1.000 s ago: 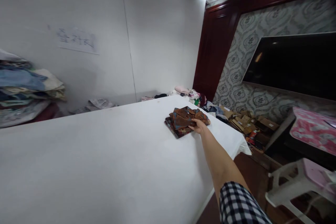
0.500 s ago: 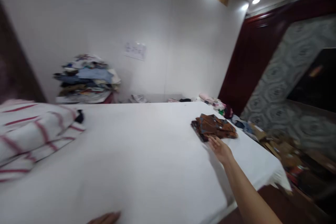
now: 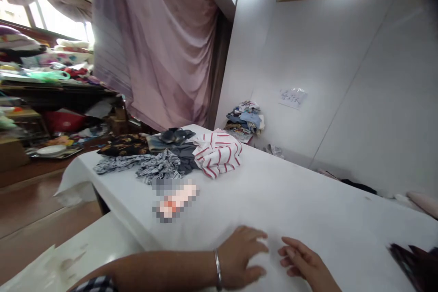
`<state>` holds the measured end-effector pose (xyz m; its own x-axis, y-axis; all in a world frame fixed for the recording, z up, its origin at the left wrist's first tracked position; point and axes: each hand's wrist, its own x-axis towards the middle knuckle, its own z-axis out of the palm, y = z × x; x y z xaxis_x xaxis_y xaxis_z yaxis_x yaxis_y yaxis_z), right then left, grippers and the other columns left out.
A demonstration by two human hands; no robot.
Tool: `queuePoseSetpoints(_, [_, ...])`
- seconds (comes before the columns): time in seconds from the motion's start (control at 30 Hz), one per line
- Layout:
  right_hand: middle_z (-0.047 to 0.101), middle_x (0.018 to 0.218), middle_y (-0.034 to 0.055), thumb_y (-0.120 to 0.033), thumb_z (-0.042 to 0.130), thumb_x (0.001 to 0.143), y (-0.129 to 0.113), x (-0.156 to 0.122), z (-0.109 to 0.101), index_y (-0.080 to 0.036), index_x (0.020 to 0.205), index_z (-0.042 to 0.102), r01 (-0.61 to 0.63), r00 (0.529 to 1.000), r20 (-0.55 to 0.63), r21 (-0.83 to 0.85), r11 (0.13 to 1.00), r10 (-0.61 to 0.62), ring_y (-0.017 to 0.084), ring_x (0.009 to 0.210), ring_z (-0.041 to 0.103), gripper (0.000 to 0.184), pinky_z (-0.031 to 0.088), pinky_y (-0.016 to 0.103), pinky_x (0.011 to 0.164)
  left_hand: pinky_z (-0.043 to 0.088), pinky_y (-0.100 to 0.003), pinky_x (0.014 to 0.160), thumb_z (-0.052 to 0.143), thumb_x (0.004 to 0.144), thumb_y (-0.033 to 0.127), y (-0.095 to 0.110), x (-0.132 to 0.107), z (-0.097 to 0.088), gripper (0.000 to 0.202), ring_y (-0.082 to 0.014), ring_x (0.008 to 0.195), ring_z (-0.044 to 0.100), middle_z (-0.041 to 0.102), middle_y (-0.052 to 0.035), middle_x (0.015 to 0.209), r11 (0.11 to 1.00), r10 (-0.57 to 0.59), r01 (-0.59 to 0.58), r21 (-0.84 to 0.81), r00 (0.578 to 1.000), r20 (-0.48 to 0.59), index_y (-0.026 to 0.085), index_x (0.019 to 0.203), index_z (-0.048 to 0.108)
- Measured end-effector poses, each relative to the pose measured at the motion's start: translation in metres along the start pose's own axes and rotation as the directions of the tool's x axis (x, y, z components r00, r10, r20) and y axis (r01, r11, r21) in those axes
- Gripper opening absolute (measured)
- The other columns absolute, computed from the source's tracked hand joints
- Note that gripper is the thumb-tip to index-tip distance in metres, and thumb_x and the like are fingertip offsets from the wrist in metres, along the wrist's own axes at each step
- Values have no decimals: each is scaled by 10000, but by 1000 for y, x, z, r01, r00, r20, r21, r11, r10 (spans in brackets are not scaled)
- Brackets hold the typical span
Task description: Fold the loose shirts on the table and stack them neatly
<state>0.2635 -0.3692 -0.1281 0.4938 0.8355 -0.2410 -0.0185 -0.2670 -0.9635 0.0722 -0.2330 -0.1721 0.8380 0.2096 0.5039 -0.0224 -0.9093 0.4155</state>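
Note:
My left hand (image 3: 241, 255), with a metal bangle on the wrist, lies flat on the white table (image 3: 308, 200) near its front edge, fingers apart and holding nothing. My right hand (image 3: 301, 262) rests just to its right, fingers loosely spread and empty, almost touching the left. The folded brown patterned garment (image 3: 415, 264) lies at the lower right edge of the view, apart from both hands. At the far left end of the table sits a heap of unfolded clothes (image 3: 150, 157), with a white garment with red stripes (image 3: 219, 153) on its right side.
A blurred-out object (image 3: 174, 198) lies on the table between the heap and my hands. A stack of folded fabric (image 3: 245, 121) stands by the white wall. A pink curtain (image 3: 160, 50) hangs behind, and cluttered shelves (image 3: 41, 86) fill the left.
My right hand let go of the brown folded garment and drew back to the table's front. My view swung left, bringing the clothes heap and my left hand into sight.

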Motion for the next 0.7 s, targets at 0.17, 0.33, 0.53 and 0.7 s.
queuePoseSetpoints(0.17, [718, 873, 99, -592, 707, 647, 18, 30, 34, -184, 994, 712, 162, 986, 45, -63, 985, -159, 211, 731, 654, 535, 512, 315, 628, 352, -467, 1077, 602, 801, 375, -60, 30, -93, 446, -261, 1286, 436, 486, -101, 1391, 918, -263, 325, 229, 928, -265, 262, 1228, 541])
queuePoseSetpoints(0.33, [721, 817, 97, -590, 753, 568, 23, 39, 56, -177, 908, 723, 162, 984, -74, -7, 987, -162, 220, 694, 652, 535, 510, 319, 598, 261, -517, 1112, 614, 789, 401, -127, 58, -153, 645, -301, 1394, 261, 307, -140, 1517, 677, -530, 635, 372, 771, -352, 196, 1363, 404])
queuePoseSetpoints(0.53, [700, 728, 64, -569, 777, 531, 27, 31, 81, -195, 798, 719, 224, 945, -264, 90, 970, -194, 219, 627, 636, 464, 511, 318, 544, 273, -560, 1078, 644, 803, 343, -169, 76, -163, 535, -310, 1314, 378, 448, -161, 1407, 588, -663, 732, 344, 680, -313, 171, 1283, 484])
queuePoseSetpoints(0.7, [691, 706, 30, -499, 806, 556, 38, 39, 76, -220, 819, 711, 252, 946, -253, 180, 951, -203, 202, 602, 622, 395, 489, 301, 507, 469, -481, 925, 552, 885, 371, -159, 108, -166, 360, -232, 1074, 566, 575, -99, 1204, 649, -679, 711, 271, 702, -214, 155, 1173, 561])
